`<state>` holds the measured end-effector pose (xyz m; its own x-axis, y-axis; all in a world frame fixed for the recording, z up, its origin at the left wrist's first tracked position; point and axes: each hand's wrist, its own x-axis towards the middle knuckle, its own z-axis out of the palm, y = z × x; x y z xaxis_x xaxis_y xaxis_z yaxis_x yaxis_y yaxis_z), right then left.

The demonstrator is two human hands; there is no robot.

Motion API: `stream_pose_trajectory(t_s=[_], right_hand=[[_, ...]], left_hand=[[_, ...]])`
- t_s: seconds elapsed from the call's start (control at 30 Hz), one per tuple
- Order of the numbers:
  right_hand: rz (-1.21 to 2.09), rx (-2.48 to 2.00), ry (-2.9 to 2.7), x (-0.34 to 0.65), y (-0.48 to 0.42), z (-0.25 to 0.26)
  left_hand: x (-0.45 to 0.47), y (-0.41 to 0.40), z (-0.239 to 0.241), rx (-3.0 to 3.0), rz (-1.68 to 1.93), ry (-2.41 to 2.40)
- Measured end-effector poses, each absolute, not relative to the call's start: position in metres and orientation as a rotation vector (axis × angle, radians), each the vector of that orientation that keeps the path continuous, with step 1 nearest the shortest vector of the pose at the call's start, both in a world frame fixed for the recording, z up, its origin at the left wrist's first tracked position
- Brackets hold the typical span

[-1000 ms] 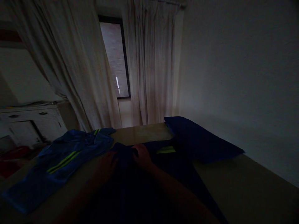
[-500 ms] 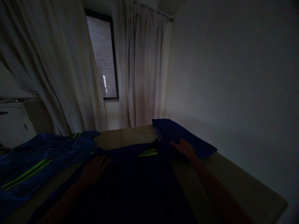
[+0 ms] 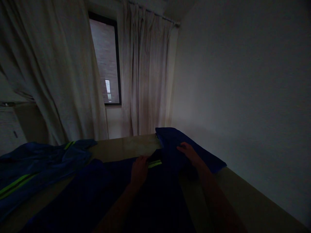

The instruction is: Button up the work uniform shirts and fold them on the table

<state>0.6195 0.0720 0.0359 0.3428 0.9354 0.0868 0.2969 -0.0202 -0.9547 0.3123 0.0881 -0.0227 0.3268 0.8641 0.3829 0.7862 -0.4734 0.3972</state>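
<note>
Garment, dark blue [image 3: 97,184], one: laid out on the table [image 3: 126,147] directly before the person, its upper edge running across the middle of the view, its lower part lost in shadow. Bears a yellow-green stripe [image 3: 155,163] near that edge.

Cloth section, dark blue [image 3: 206,158]: to the right of the garment, spread at a slant, with a pointed corner towards the wall [image 3: 238,97]. Whether it is one piece with the garment cannot be told in the dim light.

Left hand [image 3: 139,170]: on the garment at its upper edge, just beside the stripe, fingers close together and bent; whether they pinch the fabric cannot be told.

Right hand [image 3: 189,150]: at the cloth section, thumb and fingers directed to the left; whether they grip or merely rest cannot be told.

Garment, lighter blue [image 3: 48,163], one: rumpled, at the left of the table, with yellow-green bands; apart from both hands.

Surroundings: pale curtains [image 3: 148,71] either side of a dark-framed window [image 3: 104,58]; pale cabinet [image 3: 8,129] at far left, partly in view.
</note>
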Motion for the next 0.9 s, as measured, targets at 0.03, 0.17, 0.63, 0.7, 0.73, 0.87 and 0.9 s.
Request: stream_pose_trajectory(t_s=[0.03, 0.17, 0.63, 0.7, 0.73, 0.87, 0.9], right_hand=[[0.766, -1.589, -1.147, 0.625, 0.071, 0.033], [0.801, -1.720, -1.103, 0.631, 0.069, 0.025], [0.520, -1.373, -1.293, 0.594, 0.061, 0.065], [0.388, -1.368, -1.299, 0.600, 0.062, 0.061], [0.320, -1.335, -1.301, 0.604, 0.062, 0.059], [0.254, -1.433, -1.271, 0.623, 0.062, 0.053], [0.278, -1.530, -1.257, 0.627, 0.061, 0.051]], left_hand=[[0.312, 0.086, -0.026, 2.483, 0.851, 1.510], [0.309, 0.075, -0.033, 2.635, 0.846, 1.427], [0.312, 0.065, -0.027, 2.775, 0.647, 1.307], [0.312, 0.065, -0.028, 2.786, 0.659, 1.284], [0.312, 0.065, -0.028, 2.787, 0.662, 1.285], [0.312, 0.064, -0.028, 2.796, 0.657, 1.300], [0.312, 0.064, -0.027, 2.805, 0.671, 1.295]])
